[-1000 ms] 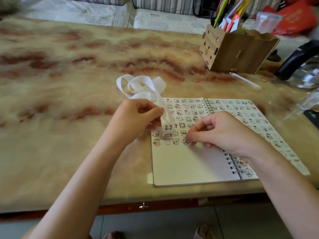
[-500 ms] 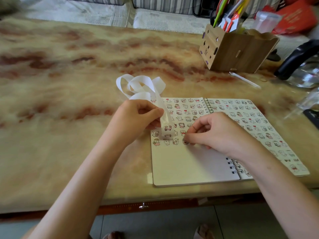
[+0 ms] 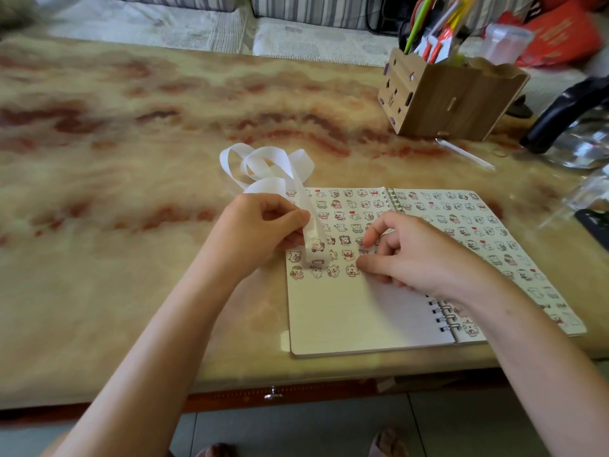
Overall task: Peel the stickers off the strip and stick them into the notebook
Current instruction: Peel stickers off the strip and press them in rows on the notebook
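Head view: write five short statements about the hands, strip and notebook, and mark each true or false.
1. The left hand grips the sticker strip. True.
2. The notebook is closed. False: it lies open, with stickers on both pages.
3. The right hand is over the left page. True.
4. The wooden pen holder stands on the notebook. False: it stands on the table, apart from it.
5. The strip's far end lies curled on the table. True.
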A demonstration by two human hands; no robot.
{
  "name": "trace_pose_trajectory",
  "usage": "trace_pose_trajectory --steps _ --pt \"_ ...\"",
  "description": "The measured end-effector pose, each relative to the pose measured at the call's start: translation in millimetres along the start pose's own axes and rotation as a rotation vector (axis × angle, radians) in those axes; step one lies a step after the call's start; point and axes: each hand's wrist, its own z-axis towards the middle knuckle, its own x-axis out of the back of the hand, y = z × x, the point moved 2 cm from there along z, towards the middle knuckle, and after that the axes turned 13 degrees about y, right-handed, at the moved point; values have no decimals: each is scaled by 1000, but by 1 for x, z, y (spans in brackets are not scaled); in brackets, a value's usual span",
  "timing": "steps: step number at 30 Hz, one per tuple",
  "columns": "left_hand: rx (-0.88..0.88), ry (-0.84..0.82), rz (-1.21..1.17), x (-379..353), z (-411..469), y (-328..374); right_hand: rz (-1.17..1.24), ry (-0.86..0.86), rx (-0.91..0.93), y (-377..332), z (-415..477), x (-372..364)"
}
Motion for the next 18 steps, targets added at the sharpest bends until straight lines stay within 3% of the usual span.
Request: trace_pose_trajectory --steps 12,18 --pt "-7 12 28 0 -1 0 33 -76 -21 1 0 3" --pt "-20 14 31 0 0 0 45 1 -27 -2 -1 2"
